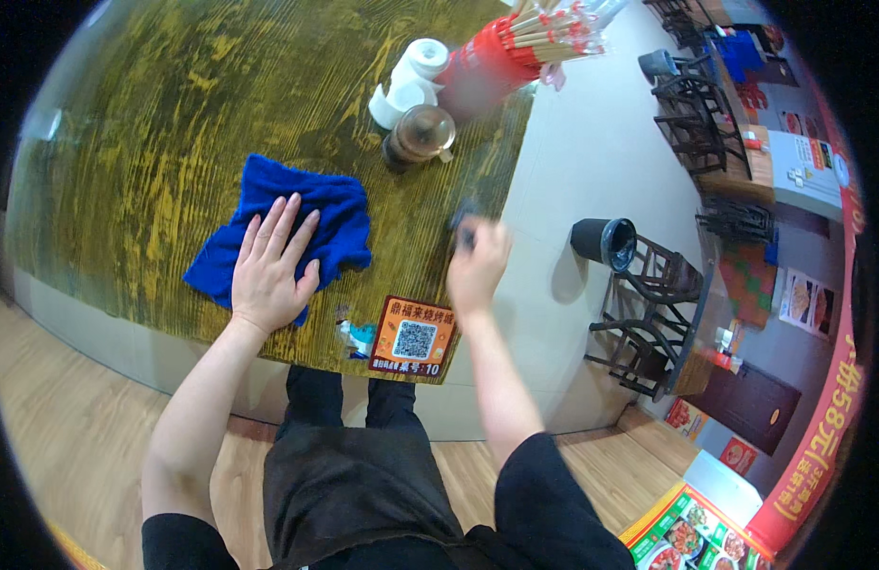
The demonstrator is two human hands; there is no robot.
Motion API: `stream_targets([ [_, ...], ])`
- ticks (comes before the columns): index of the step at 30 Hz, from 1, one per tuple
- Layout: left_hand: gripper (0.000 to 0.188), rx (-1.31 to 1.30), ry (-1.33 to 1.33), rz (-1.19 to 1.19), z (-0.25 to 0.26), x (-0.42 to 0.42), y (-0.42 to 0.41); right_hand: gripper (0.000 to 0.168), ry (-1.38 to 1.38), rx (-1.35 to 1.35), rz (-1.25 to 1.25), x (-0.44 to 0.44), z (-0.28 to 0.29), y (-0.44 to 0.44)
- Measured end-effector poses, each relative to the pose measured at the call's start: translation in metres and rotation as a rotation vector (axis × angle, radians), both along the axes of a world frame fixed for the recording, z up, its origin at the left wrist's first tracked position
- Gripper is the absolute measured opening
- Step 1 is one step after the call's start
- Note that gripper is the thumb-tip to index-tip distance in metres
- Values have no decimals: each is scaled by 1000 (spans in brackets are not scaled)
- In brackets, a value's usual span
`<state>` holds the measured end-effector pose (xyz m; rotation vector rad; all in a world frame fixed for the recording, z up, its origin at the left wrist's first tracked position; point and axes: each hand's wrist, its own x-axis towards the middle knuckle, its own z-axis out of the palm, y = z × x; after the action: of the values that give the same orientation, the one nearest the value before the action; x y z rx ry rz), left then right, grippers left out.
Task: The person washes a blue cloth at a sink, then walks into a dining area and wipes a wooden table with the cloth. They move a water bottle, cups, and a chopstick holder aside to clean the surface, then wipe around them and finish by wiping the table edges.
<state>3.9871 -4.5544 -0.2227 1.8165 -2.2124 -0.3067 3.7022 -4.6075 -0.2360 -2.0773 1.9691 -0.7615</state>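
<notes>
My left hand lies flat with fingers spread on a crumpled blue cloth. The cloth rests on a wooden table with a dark, yellow-streaked grain. Near the table's right edge, my right hand is closed around a small dark object, too blurred to identify. Ahead of that hand stands a glass jar with dark contents. Close to the front edge, between my forearms, is an orange card bearing a printed code. A small torn white-and-teal wrapper or sticker lies left of the card.
Behind the jar are a toilet paper roll and a red container of wrapped chopsticks. Across the pale floor, a black bin stands beside dark wooden stools and another table.
</notes>
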Motion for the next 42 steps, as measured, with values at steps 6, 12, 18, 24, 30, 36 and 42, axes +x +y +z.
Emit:
stream_targets([
  [6, 61, 9, -30, 18, 4, 5, 1, 23, -21, 84, 100, -32, -4, 50],
  [12, 62, 56, -14, -13, 5, -1, -2, 28, 49, -184, -61, -34, -13, -62],
  [18, 63, 76, -81, 32, 10, 1, -3, 29, -38, -103, 83, -44, -11, -105],
  [24, 61, 122, -101, 42, 8, -4, -7, 27, 8, -101, 132, -58, -19, -191],
  [30, 58, 135, -123, 63, 12, 1, -2, 23, -89, -144, 359, -66, -14, -202],
  [36, 57, 151, -126, 58, 0, -5, -5, 8, -52, -75, 201, -69, -31, -323],
  [42, 57, 133, -165, 60, 3, 0, 2, 10, -207, -119, 445, -71, -17, -234],
])
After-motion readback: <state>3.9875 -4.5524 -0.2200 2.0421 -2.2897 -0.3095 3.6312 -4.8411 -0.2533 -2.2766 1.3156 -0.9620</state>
